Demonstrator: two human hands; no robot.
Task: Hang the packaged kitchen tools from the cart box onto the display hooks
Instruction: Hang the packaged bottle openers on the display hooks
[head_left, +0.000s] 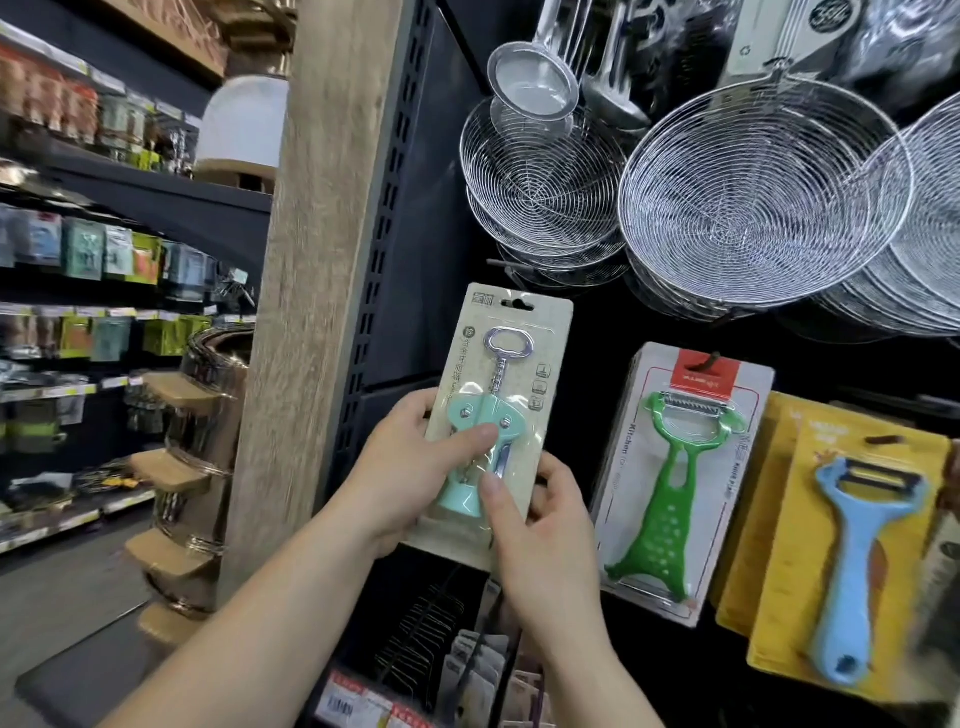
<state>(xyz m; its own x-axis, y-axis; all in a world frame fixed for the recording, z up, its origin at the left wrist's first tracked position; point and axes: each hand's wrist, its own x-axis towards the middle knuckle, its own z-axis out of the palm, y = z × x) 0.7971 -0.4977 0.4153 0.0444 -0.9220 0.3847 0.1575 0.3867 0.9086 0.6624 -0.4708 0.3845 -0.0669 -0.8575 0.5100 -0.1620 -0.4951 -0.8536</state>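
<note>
A single head-worn wide-angle camera supplies the only view. It looks forward and slightly upward at a dark display panel (597, 322) at close range; straight edges bow toward the frame borders. Both forearms enter from the bottom edge, and the left hand (410, 457) and right hand (545, 525) sit near frame centre, close to the lens, holding a carded corkscrew package (511, 364). A wooden post (317, 260) splits the frame: receding shop shelves (93, 249) fill the left third, blurred; hanging wire skimmers (758, 197) occupy the upper right.
</note>
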